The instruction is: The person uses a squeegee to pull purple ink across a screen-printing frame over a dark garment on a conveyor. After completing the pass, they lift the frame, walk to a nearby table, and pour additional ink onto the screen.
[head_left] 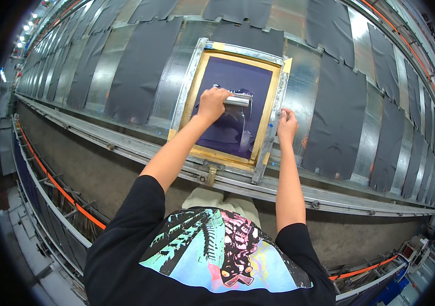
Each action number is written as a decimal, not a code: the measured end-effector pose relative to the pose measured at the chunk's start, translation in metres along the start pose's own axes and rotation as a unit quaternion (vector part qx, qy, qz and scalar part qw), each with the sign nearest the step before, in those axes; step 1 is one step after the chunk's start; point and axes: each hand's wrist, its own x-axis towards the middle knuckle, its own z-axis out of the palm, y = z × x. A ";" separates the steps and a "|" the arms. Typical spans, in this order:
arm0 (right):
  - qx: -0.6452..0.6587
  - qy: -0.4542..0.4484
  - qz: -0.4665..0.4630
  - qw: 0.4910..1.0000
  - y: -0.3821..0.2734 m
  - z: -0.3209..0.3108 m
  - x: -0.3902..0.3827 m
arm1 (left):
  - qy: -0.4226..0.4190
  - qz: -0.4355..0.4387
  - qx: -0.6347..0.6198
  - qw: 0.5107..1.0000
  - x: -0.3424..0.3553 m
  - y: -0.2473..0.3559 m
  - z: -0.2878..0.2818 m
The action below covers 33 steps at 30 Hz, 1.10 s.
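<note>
A screen-printing frame [191,75] lies on the long table in front of me, with metal sides, yellow-brown inner borders and a dark purple mesh [254,76]. My left hand [212,107] is closed around the left part of a squeegee [238,101] with a metal bar, which rests across the middle of the mesh. Dark wet ink [243,93] shows along the squeegee's far side, and a shiny streak runs down the mesh at its right. Beside the frame's right side is my right hand [288,125], fingers curled and pinched; whether they grip the edge is unclear.
Dark fabric panels [337,112] lie in rows on the shiny metal table [169,86]. A metal rail [130,145] with a clamp [210,176] runs along the near edge, close to my body. Orange strips [59,186] line the racks behind me on both sides.
</note>
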 end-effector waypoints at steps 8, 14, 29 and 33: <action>0.069 0.061 -0.038 0.995 0.017 0.003 0.012 | 0.012 0.054 0.005 0.998 -0.108 0.029 0.006; 0.053 0.040 -0.035 0.997 0.009 0.008 -0.007 | 0.037 0.015 0.034 0.999 -0.007 0.001 0.011; 0.030 0.076 -0.057 0.995 0.002 0.007 -0.008 | 0.014 -0.005 0.025 1.000 -0.004 -0.002 0.011; 0.030 0.077 -0.068 0.994 0.005 0.005 -0.009 | 0.000 0.004 0.062 0.998 -0.004 0.008 0.018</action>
